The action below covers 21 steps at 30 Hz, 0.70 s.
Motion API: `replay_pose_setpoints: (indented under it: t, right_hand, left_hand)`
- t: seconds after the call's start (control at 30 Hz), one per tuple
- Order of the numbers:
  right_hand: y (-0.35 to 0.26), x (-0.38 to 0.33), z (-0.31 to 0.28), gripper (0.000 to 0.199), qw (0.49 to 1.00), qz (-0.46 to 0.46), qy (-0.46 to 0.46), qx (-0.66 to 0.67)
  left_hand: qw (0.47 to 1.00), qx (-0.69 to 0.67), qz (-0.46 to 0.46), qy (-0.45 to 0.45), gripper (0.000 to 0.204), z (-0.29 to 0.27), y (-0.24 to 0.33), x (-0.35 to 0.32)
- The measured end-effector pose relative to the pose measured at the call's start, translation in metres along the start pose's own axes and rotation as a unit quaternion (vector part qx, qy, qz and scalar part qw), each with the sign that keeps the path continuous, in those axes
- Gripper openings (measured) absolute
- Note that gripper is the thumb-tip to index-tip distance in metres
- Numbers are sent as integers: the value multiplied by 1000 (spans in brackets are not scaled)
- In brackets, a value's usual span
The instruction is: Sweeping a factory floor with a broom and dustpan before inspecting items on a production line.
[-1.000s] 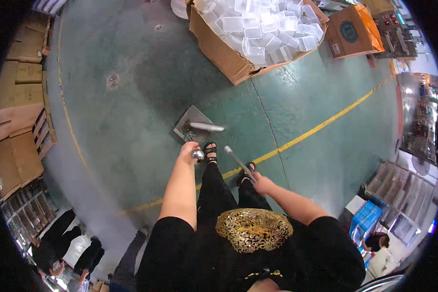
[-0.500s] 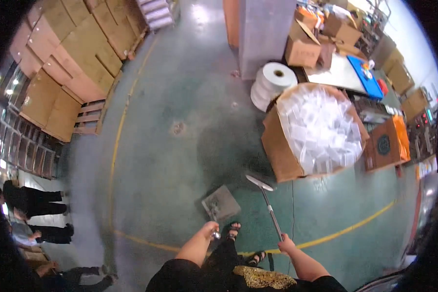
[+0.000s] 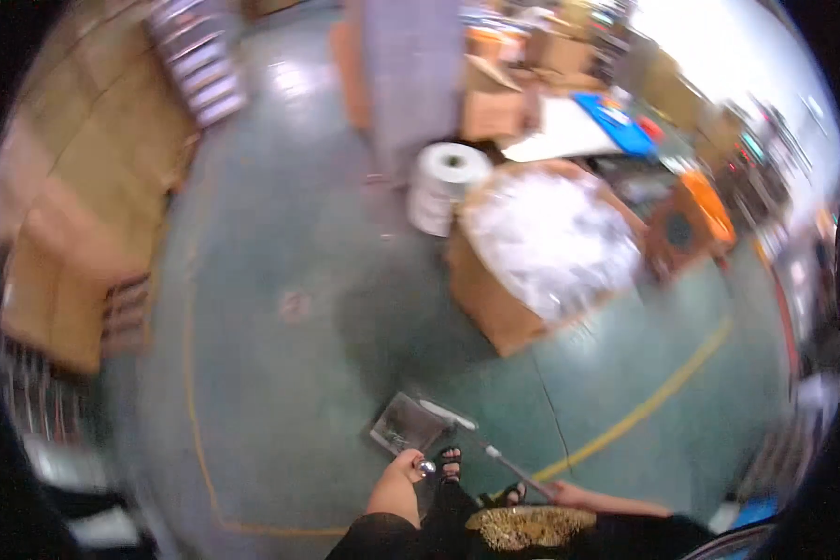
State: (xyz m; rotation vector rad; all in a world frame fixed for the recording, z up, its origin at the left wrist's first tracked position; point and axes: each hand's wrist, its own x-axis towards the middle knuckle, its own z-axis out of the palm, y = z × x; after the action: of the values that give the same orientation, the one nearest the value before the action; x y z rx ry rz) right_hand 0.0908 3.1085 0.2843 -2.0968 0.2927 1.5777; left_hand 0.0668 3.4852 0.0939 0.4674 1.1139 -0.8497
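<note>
My left hand (image 3: 404, 469) is closed round the upright handle of a dustpan (image 3: 404, 425), its shiny rounded end showing beside my thumb. The greyish pan lies on the green floor just ahead of my feet. My right hand (image 3: 560, 495) grips the pole of a broom (image 3: 518, 471), which slants down toward the left. Its narrow whitish head (image 3: 448, 414) is at the pan's right edge; blur hides whether they touch. Small debris seems to lie in the pan, too blurred to name.
A big cardboard box (image 3: 487, 294) full of translucent white plastic pieces stands ahead to the right. Beside it are white rolls (image 3: 434, 205) and a grey pillar (image 3: 410, 84). Stacked cartons (image 3: 60, 280) line the left. A yellow floor line (image 3: 663, 406) curves at right.
The broom head has swung left and nearer to me, up to the dustpan. My right hand has come lower. The whole view has turned and is blurred; the people at left are out of sight.
</note>
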Motion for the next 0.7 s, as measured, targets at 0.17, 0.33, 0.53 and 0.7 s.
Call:
replay_pose_setpoints:
  t: [0.17,0.33,0.53,0.7]
  right_hand:
    - [101,-65,34,45,986,116,49,112]
    - [196,-107,63,39,955,133,200,174]
    - [301,-103,72,23,817,206,323,432]
    - [397,-107,23,22,716,222,339,569]
  left_hand:
    - [978,204,-31,-32,11,41,-24,-52]
    - [942,280,-163,-87,13,144,-39,-90]
    - [941,259,-211,-50,6,329,-104,-60]
    - [915,352,-83,-178,11,490,-182,-39]
